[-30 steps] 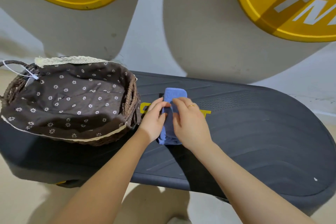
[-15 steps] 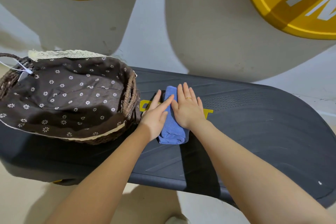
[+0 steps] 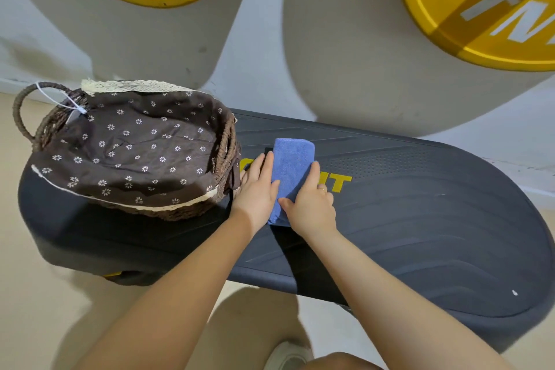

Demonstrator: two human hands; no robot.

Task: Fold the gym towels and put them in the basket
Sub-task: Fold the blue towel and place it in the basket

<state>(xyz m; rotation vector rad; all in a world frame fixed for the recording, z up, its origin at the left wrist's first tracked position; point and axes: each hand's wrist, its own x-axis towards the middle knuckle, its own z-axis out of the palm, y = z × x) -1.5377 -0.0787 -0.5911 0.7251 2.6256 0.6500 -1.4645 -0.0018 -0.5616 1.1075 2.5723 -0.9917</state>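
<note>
Small blue terry towel [image 3: 292, 164], folded to a narrow pad, lies on the dark grey ribbed step platform [image 3: 420, 219], just right of the brown wicker basket with flowered lining [image 3: 129, 144]. It is flanked by both hands: left hand [image 3: 256, 189] along its left edge, right hand [image 3: 312, 204] along its right, thumb over the near end. Fingers are fairly straight, pressed against the sides; a closed grip isn't seen. Long axis runs away from the body. Basket lies left, so the left hand is nearer.

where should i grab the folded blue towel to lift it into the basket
Probably by its two long edges, from above, one hand per side. The towel lies flat as a narrow folded strip; squeezing both sides should keep the fold shut. The basket sits just left.
</note>
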